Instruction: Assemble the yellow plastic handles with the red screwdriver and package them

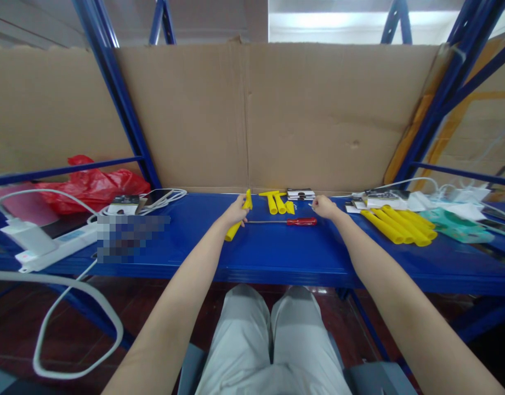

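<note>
My left hand (236, 210) is closed around a yellow plastic tube-like handle (233, 232); a yellow end piece (248, 198) shows above the fingers. Just right of it a screwdriver (301, 221) with a red handle lies on the blue shelf, its shaft pointing toward that hand. My right hand (324, 207) rests low over the shelf with bent fingers, beside some tiny shiny pieces (311, 205). Whatever it pinches is too small to name. Between the hands lie yellow T-shaped pieces (272, 204) and a short yellow piece (290, 207).
Several yellow tubes (394, 226) lie at the right near a green plastic package (458, 225). Small black-and-white boxes (300, 194) stand at the back. A white power strip (61, 249), cables and a red plastic bag (96, 184) occupy the left. Cardboard (318, 115) walls the rear.
</note>
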